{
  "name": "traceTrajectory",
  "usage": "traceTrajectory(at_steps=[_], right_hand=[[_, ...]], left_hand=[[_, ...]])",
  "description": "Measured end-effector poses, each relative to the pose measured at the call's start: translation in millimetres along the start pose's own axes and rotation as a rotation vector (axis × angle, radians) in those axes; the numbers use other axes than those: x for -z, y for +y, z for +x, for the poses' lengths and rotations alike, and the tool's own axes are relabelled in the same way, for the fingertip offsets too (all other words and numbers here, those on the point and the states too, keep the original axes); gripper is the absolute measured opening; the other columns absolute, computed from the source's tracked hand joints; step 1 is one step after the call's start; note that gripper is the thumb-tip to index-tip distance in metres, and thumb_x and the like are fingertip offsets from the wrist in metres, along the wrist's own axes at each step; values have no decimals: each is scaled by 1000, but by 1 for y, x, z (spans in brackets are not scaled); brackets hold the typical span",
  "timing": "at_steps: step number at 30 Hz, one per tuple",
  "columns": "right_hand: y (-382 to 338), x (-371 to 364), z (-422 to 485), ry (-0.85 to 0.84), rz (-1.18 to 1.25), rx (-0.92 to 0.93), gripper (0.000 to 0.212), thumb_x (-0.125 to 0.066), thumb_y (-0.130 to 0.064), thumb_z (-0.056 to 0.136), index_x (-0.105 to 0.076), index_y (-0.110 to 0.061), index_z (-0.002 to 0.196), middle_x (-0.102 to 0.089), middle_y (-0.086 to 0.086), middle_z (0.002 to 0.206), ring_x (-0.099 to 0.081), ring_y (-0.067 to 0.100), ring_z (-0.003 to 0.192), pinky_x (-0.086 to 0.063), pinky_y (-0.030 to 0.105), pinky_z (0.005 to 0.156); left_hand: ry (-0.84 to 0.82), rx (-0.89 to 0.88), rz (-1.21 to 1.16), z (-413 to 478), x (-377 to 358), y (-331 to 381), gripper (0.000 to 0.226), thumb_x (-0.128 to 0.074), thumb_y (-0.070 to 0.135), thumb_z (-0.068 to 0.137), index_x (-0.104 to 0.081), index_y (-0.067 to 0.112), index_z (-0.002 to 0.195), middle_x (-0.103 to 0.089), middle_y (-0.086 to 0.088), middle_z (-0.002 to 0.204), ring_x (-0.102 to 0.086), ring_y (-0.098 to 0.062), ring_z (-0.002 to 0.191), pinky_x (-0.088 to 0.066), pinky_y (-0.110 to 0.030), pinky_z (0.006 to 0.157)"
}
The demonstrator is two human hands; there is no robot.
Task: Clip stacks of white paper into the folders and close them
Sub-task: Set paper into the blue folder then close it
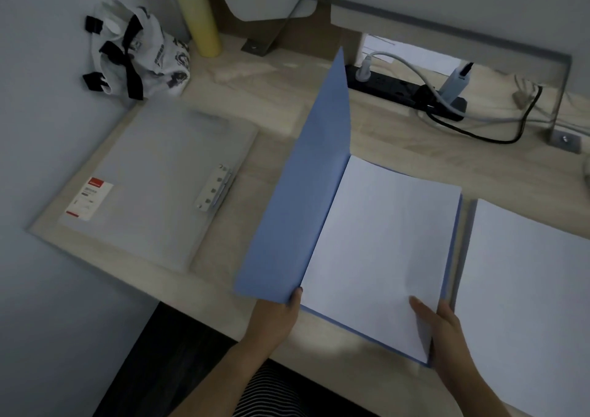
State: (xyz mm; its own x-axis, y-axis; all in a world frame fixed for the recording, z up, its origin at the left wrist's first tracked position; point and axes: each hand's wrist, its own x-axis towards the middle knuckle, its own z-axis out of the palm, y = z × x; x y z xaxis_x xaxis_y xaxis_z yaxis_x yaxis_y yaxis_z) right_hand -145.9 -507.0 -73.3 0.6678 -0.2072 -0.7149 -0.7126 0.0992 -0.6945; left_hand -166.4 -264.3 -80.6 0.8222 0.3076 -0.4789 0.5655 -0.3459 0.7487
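The raised cover of the blue folder (306,173) is pinched at its near corner by the left hand (281,316), while the white paper stack (383,250) inside is pressed at its near right corner by the right hand (445,333), thumb on top. A closed grey folder (153,186) lies to the left, more paper (523,292) just right, a power strip (405,92) behind on the desk (277,103).

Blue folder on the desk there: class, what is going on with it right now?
A person's left hand holds the raised cover of the blue plastic folder, while the right hand steadies the white paper stack inside it. A closed grey folder lies to the left, more white paper to the right.
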Motion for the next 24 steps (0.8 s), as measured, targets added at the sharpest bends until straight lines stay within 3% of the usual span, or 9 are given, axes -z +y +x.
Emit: traceTrajectory(at_steps=[3,5,7,10,14,16,20,22,24], right_hand=[[-2,2,0,-42,12,-7,29,-58,-18,87,-57,-11,114,-64,13,110,-60,34,98,-44,53,96],[-4,3,0,-73,31,-30,31,-57,-20,87,-57,-8,116,-65,14,108,-61,34,96,-46,50,93],[-9,5,1,-112,93,-115,33,-53,-30,89,-58,-9,114,-67,16,105,-63,35,95,-49,48,87],[-19,14,5,-237,223,-184,44,-37,-47,92,-57,-16,117,-69,13,111,-64,33,103,-50,47,89],[-22,26,9,-292,391,-158,45,-26,-39,98,-65,-20,110,-70,10,106,-69,27,93,-58,37,71],[-18,29,8,-306,446,-225,54,-40,-58,86,-66,-19,113,-68,10,113,-67,29,97,-58,40,71],[-12,32,9,-399,497,-349,94,-75,-71,40,-63,-17,117,-63,13,123,-61,37,109,-56,48,76],[-17,30,8,-425,507,-313,73,-70,-62,59,-66,-16,115,-65,13,119,-65,34,103,-57,45,71],[-24,26,4,-407,464,-284,49,-54,-46,82,-63,-13,118,-67,13,116,-66,32,99,-57,43,70]], left_hand=[[13,15,89,-1,-5,-11,32,-62,17,87,-59,0,114,-63,-6,101,-58,-21,102,-36,-9,80],[-119,52,126,-1,-6,-14,46,-54,26,92,-45,9,133,-52,-7,132,-48,-20,123,-35,-15,98],[-257,-192,291,3,-5,-13,61,-47,22,92,-14,37,142,-26,6,148,-26,-14,140,-23,-19,113],[-268,-595,560,9,-8,-9,85,-35,7,87,25,41,138,-2,9,152,-3,2,138,1,-6,111],[-306,-662,652,13,-9,-11,88,-32,9,80,25,41,140,20,20,153,6,5,139,10,-4,109],[-327,-713,701,16,-6,-14,93,-41,18,81,26,38,140,29,20,150,14,2,141,10,-10,112],[-319,-715,883,18,-2,-14,91,-38,67,82,-4,15,149,1,0,159,2,-12,144,-2,-21,114],[-295,-715,929,15,-3,-10,102,-29,82,75,-4,15,149,2,-3,158,9,-10,143,3,-19,114],[-350,-574,715,10,-8,-1,95,-30,77,76,7,24,146,18,12,154,16,2,140,5,-14,114]])
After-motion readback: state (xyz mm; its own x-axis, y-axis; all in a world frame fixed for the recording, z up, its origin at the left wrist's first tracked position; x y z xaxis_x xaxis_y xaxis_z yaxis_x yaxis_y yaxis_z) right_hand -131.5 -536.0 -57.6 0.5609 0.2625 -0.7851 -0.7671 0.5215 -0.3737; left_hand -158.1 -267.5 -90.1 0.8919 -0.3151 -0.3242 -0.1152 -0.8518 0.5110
